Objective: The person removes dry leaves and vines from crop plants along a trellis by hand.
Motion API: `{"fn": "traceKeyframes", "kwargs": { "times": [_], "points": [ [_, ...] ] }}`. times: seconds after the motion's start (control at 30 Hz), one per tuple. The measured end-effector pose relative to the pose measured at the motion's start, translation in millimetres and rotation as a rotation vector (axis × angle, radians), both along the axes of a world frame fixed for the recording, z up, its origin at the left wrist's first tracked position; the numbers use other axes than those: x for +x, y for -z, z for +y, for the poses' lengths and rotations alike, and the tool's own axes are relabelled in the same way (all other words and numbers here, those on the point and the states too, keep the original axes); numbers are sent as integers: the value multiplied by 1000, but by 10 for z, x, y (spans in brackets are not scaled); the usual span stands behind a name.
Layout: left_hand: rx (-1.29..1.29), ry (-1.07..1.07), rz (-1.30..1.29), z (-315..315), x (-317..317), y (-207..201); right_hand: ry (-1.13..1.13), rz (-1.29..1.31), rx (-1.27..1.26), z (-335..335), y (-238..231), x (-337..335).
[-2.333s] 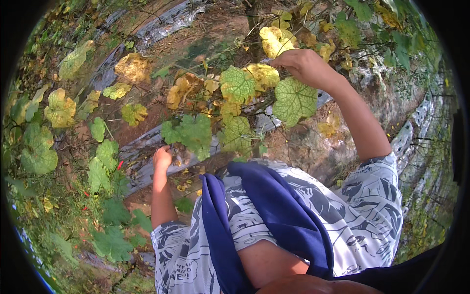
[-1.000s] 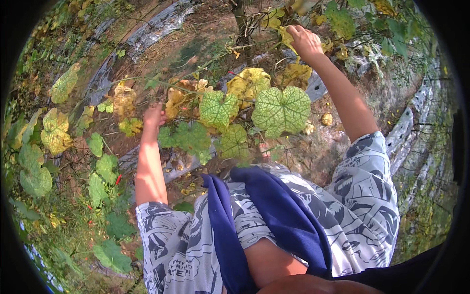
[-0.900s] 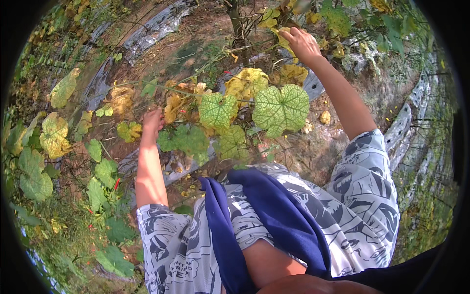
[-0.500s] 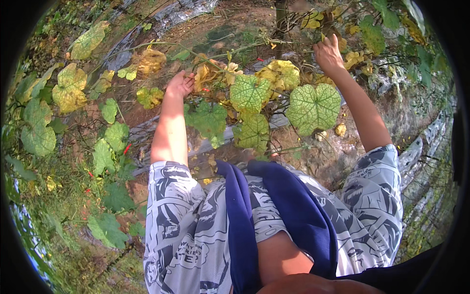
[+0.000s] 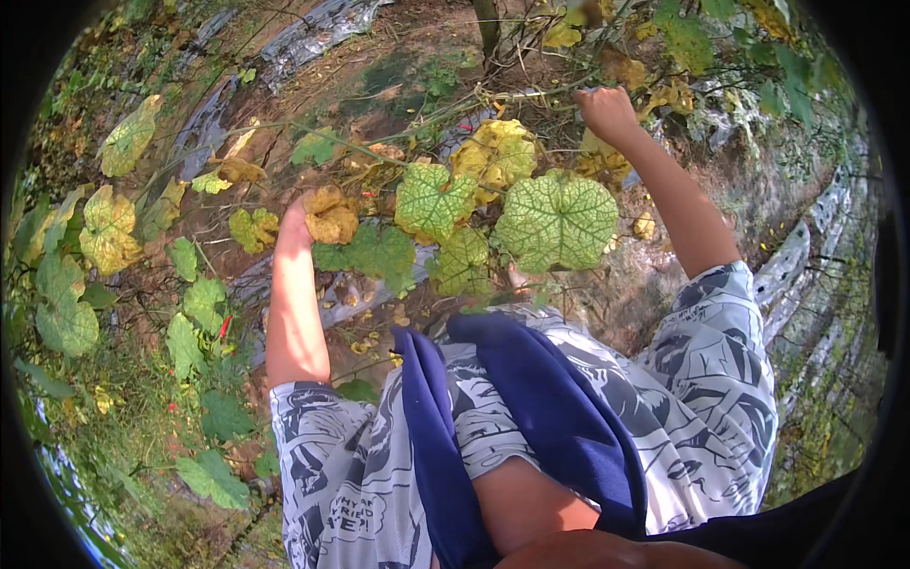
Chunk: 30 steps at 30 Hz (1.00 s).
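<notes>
My right hand [image 5: 609, 112] is closed in a fist at the upper right, around the end of a thin green vine stem [image 5: 531, 94] that stretches off to the left. My left hand [image 5: 295, 220] is at the left of the vine, partly behind a withered yellow-brown leaf [image 5: 331, 216]. Its fingers are hidden, so a hold on anything does not show. Between my arms hang a large green-veined leaf [image 5: 557, 223], a second green leaf [image 5: 434, 201] and a crumpled yellow leaf [image 5: 497, 155].
Yellowing leaves [image 5: 110, 229] and greener leaves [image 5: 214, 477] line the left side. Behind the vine stands a thin post [image 5: 487, 28]. Silvery plastic sheeting [image 5: 318, 38] lies on the soil at the back, with more sheeting [image 5: 792, 267] at the right. A small yellowish fruit-like thing [image 5: 645, 226] shows near my right forearm.
My left hand has moved down and left, going partly behind the withered leaf. The right hand has shifted left and slightly down, its fingers now curled tighter. The leaves appear farther left.
</notes>
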State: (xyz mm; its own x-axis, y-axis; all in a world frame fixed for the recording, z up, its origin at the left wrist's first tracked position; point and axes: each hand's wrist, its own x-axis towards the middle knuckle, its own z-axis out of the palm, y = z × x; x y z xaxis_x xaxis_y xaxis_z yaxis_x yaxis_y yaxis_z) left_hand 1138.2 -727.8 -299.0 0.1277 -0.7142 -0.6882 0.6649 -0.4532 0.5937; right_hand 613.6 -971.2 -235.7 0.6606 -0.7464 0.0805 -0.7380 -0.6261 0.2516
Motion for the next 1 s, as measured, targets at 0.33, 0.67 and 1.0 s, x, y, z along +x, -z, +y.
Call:
{"fn": "traceKeyframes", "kwargs": {
  "times": [0.33,0.67,1.0],
  "points": [
    [6,-6,-639,134,-29,-246,173,-362,-31,-142,-310,-248],
    [464,1025,-1437,1007,-344,-955,183,-195,222,229,-714,-834],
    [333,702,-1750,637,-1178,-1733,-14,-684,1024,369,-364,-193]
  ]
}}
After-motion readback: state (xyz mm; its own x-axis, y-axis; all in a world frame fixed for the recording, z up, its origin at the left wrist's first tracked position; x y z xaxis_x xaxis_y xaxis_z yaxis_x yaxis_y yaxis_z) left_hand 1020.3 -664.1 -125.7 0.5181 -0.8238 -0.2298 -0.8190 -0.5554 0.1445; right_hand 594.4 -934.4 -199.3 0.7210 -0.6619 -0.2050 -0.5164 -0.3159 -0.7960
